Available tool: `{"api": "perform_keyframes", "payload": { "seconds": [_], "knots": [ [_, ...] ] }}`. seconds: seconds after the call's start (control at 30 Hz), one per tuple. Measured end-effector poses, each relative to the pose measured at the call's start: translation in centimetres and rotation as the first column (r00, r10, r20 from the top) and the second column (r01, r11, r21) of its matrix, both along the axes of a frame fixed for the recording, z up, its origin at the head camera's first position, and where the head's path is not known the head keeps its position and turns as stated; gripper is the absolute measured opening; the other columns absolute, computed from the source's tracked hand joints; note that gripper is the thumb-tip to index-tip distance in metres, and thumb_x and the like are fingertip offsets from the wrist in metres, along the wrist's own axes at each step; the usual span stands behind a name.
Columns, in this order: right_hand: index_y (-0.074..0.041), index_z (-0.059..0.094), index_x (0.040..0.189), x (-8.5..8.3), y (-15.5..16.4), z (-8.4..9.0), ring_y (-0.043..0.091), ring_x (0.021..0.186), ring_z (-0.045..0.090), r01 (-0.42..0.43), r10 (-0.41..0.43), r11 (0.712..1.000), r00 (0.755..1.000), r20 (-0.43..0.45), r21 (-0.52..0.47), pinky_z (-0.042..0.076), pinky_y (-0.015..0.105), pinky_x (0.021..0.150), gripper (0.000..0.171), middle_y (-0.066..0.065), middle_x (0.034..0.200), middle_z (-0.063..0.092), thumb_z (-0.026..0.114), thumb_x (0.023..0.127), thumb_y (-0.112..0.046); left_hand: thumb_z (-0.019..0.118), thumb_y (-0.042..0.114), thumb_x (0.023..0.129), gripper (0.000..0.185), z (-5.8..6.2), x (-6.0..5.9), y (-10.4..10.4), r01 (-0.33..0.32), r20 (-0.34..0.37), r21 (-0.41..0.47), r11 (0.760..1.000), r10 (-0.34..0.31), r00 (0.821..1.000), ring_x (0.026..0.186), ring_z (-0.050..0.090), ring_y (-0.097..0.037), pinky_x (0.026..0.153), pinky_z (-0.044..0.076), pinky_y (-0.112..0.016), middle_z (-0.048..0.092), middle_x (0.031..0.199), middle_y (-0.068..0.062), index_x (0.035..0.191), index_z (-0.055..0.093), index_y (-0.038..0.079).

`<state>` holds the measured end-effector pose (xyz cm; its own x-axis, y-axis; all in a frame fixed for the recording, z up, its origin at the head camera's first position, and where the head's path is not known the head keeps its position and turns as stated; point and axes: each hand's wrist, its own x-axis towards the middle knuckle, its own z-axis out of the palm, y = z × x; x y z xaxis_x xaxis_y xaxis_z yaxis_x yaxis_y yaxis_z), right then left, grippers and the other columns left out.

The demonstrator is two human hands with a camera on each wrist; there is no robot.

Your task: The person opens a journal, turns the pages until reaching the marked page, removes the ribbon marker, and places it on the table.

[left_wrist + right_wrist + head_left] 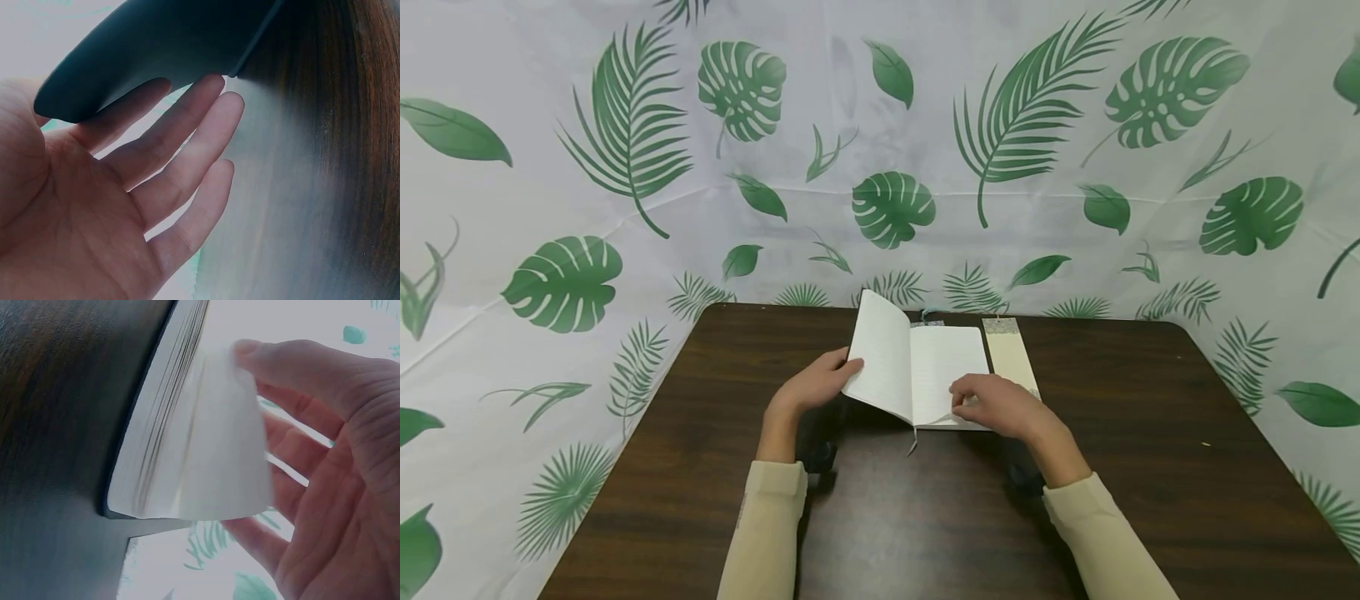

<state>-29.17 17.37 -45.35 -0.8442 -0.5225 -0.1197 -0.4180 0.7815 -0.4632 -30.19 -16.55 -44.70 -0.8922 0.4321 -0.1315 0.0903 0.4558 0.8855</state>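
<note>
An open notebook [943,358] with blank-looking white pages lies on the table, its left side lifted at a slant. My left hand [811,385] holds that raised side, thumb over the page edge and fingers behind. From the left wrist, those fingers stretch out under the dark cover [169,47]; the thumb is mostly hidden. At the lower right corner, my right hand [1003,406] pinches a page [222,444], which bends up between thumb and fingers. A ribbon [913,443] hangs out below the spine.
A cream bookmark-like strip [1009,350] with patterned ends lies right of the notebook, partly behind my right hand. Another patterned piece [929,323] with a blue tassel shows past the notebook's top edge. The brown table [880,525] meets a leaf-print curtain [820,108] at the back.
</note>
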Motion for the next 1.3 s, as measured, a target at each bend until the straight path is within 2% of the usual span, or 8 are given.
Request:
{"api": "perform_keyframes", "payload": {
  "seconds": [0.23, 0.43, 0.63, 0.73, 0.83, 1.0, 1.13, 1.3],
  "knots": [
    [-0.015, 0.067, 0.106, 0.4, -0.3, 0.6, 0.020, 0.091, 0.059, 0.021, -0.014, 0.991, 0.999, -0.051, 0.132, 0.051, 0.048, 0.084, 0.014, 0.002, 0.111, 0.068, 0.076, 0.096, -0.014, 0.041, 0.037, 0.117, 0.055, -0.1, -0.1, 0.0, -0.009, 0.004, -0.008, 1.000, 0.009, 1.000, 0.115, 0.064, -0.025, 0.112, 0.047, -0.052, 0.068, 0.131, -0.017, 0.159, 0.046, 0.003],
    [-0.011, 0.063, 0.127, 0.1, 0.6, 1.0, 0.036, 0.117, 0.060, 0.109, -0.093, 0.987, 0.987, -0.128, 0.119, 0.049, 0.060, 0.098, 0.037, 0.016, 0.138, 0.064, 0.075, 0.092, -0.010, 0.041, 0.037, 0.117, 0.055, -0.1, -0.1, 0.1, -0.011, 0.005, -0.001, 1.000, 0.011, 1.000, 0.116, 0.064, -0.026, 0.114, 0.047, -0.054, 0.068, 0.131, -0.017, 0.160, 0.045, 0.002],
    [-0.007, 0.033, 0.166, -0.7, 1.1, 0.7, 0.053, 0.156, 0.030, 0.212, -0.233, 0.969, 0.956, -0.177, -0.129, 0.037, 0.073, 0.116, 0.083, 0.028, 0.176, 0.016, 0.079, 0.097, -0.017, 0.041, 0.037, 0.117, 0.056, 0.0, -0.1, 0.1, -0.010, -0.005, -0.001, 1.000, 0.010, 1.000, 0.117, 0.063, -0.027, 0.115, 0.046, -0.055, 0.068, 0.131, -0.018, 0.160, 0.045, 0.002],
    [-0.005, 0.025, 0.169, -0.9, 0.2, 0.4, 0.046, 0.143, 0.046, 0.274, -0.315, 0.922, 0.942, -0.117, -0.275, 0.048, 0.065, 0.107, 0.089, 0.028, 0.167, 0.032, 0.077, 0.100, -0.023, 0.041, 0.036, 0.117, 0.056, 0.0, 0.0, 0.2, -0.014, -0.004, 0.001, 1.000, 0.014, 1.000, 0.118, 0.063, -0.027, 0.115, 0.045, -0.055, 0.067, 0.132, -0.018, 0.161, 0.045, 0.002],
    [-0.003, 0.036, 0.165, -0.6, -1.4, 0.0, 0.033, 0.111, 0.063, 0.319, -0.350, 0.889, 0.936, -0.037, -0.328, 0.054, 0.047, 0.086, 0.076, 0.022, 0.141, 0.059, 0.072, 0.103, -0.028, 0.042, 0.035, 0.117, 0.057, 0.0, 0.1, 0.2, -0.020, 0.004, 0.008, 1.000, 0.020, 1.000, 0.124, 0.060, -0.030, 0.117, 0.043, -0.056, 0.064, 0.138, -0.020, 0.164, 0.039, 0.002],
    [-0.008, 0.062, 0.148, 0.3, -3.8, -0.9, 0.021, 0.091, 0.065, 0.247, -0.259, 0.896, 0.966, 0.018, -0.368, 0.053, 0.037, 0.077, 0.045, 0.011, 0.118, 0.072, 0.066, 0.108, -0.029, 0.042, 0.031, 0.117, 0.062, -0.1, 0.0, 0.6, -0.019, 0.019, 0.045, 0.999, 0.018, 1.000, 0.144, 0.047, -0.035, 0.125, 0.034, -0.058, 0.046, 0.157, -0.023, 0.168, 0.023, 0.001],
    [-0.015, 0.061, 0.151, 1.0, -4.8, -1.8, 0.025, 0.113, 0.068, 0.137, -0.136, 0.903, 0.990, 0.031, -0.408, 0.056, 0.048, 0.097, 0.043, 0.009, 0.136, 0.069, 0.064, 0.110, -0.030, 0.042, 0.031, 0.117, 0.060, -0.1, -0.1, 0.8, -0.014, -0.001, 0.064, 0.998, 0.014, 1.000, 0.145, 0.049, -0.036, 0.124, 0.035, -0.059, 0.047, 0.157, -0.022, 0.167, 0.025, 0.002],
    [-0.023, 0.054, 0.157, 1.6, -5.7, -2.5, 0.032, 0.143, 0.056, 0.076, -0.050, 0.904, 0.996, 0.072, -0.421, 0.049, 0.059, 0.113, 0.051, 0.004, 0.159, 0.056, 0.063, 0.110, -0.040, 0.039, 0.040, 0.118, 0.060, -0.2, -0.1, 1.0, -0.015, -0.012, 0.092, 0.996, 0.016, 1.000, 0.139, 0.057, -0.032, 0.121, 0.040, -0.057, 0.057, 0.153, -0.018, 0.168, 0.032, 0.007]
  ]
}}
